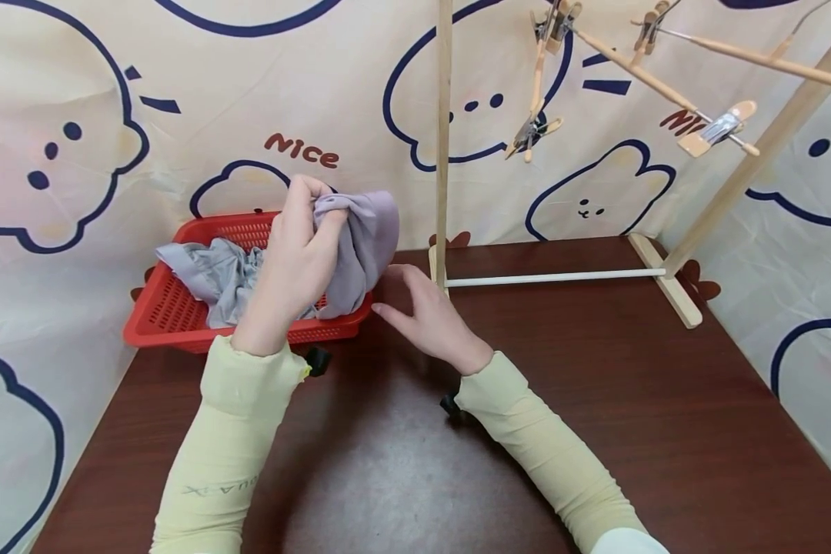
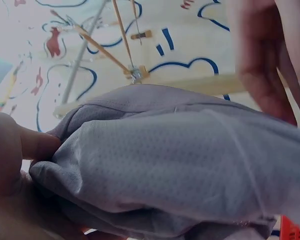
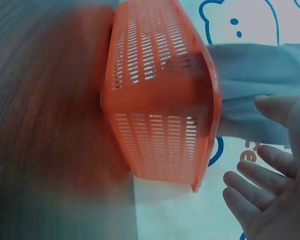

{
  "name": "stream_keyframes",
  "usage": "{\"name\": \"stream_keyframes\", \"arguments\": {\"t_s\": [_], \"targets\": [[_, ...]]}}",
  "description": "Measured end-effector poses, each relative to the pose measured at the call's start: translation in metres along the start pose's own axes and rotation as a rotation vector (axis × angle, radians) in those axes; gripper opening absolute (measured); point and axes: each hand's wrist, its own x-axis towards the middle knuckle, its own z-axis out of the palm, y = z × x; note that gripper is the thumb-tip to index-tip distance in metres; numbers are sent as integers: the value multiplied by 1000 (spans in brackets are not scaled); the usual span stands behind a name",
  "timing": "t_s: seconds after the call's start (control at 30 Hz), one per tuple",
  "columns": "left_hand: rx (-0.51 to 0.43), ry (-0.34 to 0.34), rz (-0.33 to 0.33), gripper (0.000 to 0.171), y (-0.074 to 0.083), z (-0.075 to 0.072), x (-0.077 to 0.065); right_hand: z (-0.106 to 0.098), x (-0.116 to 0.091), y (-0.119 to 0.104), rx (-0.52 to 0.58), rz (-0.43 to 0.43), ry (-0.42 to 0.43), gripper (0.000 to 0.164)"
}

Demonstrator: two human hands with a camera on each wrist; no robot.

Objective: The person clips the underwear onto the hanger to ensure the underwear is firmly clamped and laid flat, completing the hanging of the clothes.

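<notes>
A bunched mauve-grey garment [image 1: 363,238], with a smooth band and a seam, hangs over the right end of the red basket [image 1: 322,331]. My left hand [image 1: 294,250] pinches its upper edge between thumb and fingers. Close up in the left wrist view, the fabric [image 2: 155,155] shows a panel of small dots. My right hand [image 1: 432,319] is just right of the hanging cloth, thumb and fingers spread apart. In the right wrist view the thumb of this hand [image 3: 270,190] overlaps the cloth [image 3: 255,80]. Inside the basket lies a crumpled light grey garment [image 1: 218,273].
A wooden rack with an upright post [image 1: 443,154] and a white lower bar [image 1: 554,278] stands right of the basket on the dark brown table [image 1: 595,385]. Wooden clips [image 1: 720,129] hang from thin rods above. A cartoon-printed curtain [image 1: 249,92] covers the back.
</notes>
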Motion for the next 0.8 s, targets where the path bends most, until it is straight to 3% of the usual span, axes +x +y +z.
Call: {"name": "stream_keyframes", "arguments": {"t_s": [0.17, 0.37, 0.57, 0.8], "targets": [[-86, -33, 69, 13, 11, 9, -8, -2, -2, 4, 27, -16, 6, 58], [-169, -45, 166, 8, 20, 20, -16, -8, -9, 9, 74, -39, 10, 41], [-160, -40, 160, 11, 18, 22, -21, -22, -17, 12, 184, -71, 35, 33], [-148, -67, 134, 13, 13, 22, -26, -48, -25, 14, 126, -20, 71, 17]]}}
